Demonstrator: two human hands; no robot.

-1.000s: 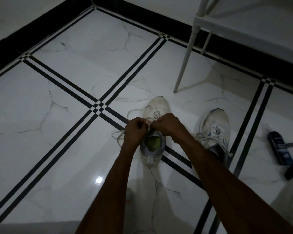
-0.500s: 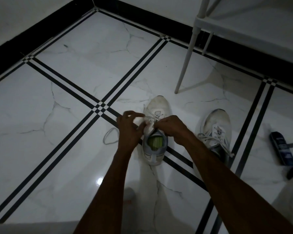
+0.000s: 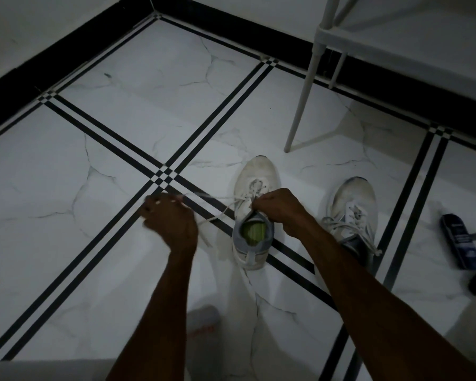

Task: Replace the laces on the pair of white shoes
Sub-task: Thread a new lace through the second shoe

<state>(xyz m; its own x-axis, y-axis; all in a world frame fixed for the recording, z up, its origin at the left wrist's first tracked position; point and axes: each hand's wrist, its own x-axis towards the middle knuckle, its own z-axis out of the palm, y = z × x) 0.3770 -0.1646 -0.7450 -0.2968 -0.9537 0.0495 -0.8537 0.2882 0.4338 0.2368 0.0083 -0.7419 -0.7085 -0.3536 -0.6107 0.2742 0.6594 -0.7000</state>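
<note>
1. Marble-look floor (image 3: 121,270) with black stripe lines, dim light; a white chair leg (image 3: 302,92) stands beyond the shoes, a dark blue box (image 3: 460,242) lies far right.
2. Near shoe (image 3: 254,213) sits between the hands, toe pointing away, green insole showing. Second shoe (image 3: 353,213) is just to its right, laces in and loosely tangled.
3. Lace (image 3: 217,200) runs taut from the near shoe's eyelets out to the left.
4. Left hand (image 3: 169,218) is out to the left of the shoe, blurred; fingers look curled round the lace end, probably pinching it.
5. Right hand (image 3: 279,209) rests on the shoe's tongue area, fingers curled, gripping the lace or the upper at the eyelets; can't tell which.
6. Both forearms reach forward and down, wrists bent slightly.
7. Risks: a hard sideways pull could drag or tip the shoe if the right hand's hold slackens; lace may snag in an eyelet; tip could slip from the pinch.
</note>
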